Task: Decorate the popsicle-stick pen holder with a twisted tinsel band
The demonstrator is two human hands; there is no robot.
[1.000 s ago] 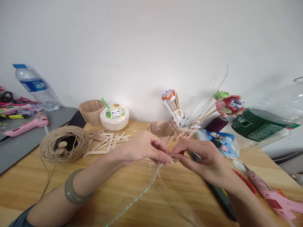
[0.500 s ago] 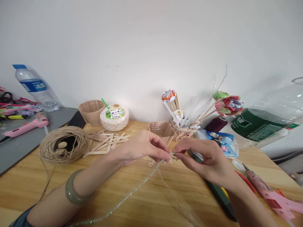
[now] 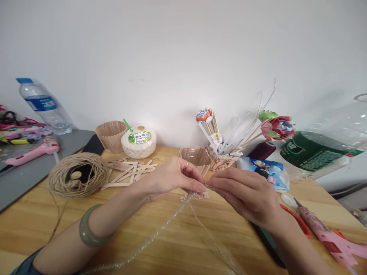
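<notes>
My left hand (image 3: 172, 177) pinches a silver glittery tinsel stem (image 3: 156, 236) between thumb and fingers. The stem hangs from there in a curve toward the lower left. A thin strand of twine (image 3: 207, 232) also runs down from the fingertips toward the bottom edge. My right hand (image 3: 249, 193) is closed in a pinch, its fingertips meeting those of my left hand. What lies between the right fingertips is too small and covered to make out. Small wood scraps (image 3: 183, 197) lie on the table just below the hands.
To the left are a twine ball (image 3: 94, 183), wooden sticks (image 3: 134, 170) and a pink glue gun (image 3: 31, 152). Behind stand brown pleated cups (image 3: 110, 137), a white coconut (image 3: 139, 149) and paper flowers (image 3: 276, 128). Another pink glue gun (image 3: 327, 233) and red-handled scissors (image 3: 301, 221) lie right.
My right hand has turned, its fingers drawing closer together and its fingertips shifting slightly left against my left hand. My left hand stays nearly in place with the tinsel stem.
</notes>
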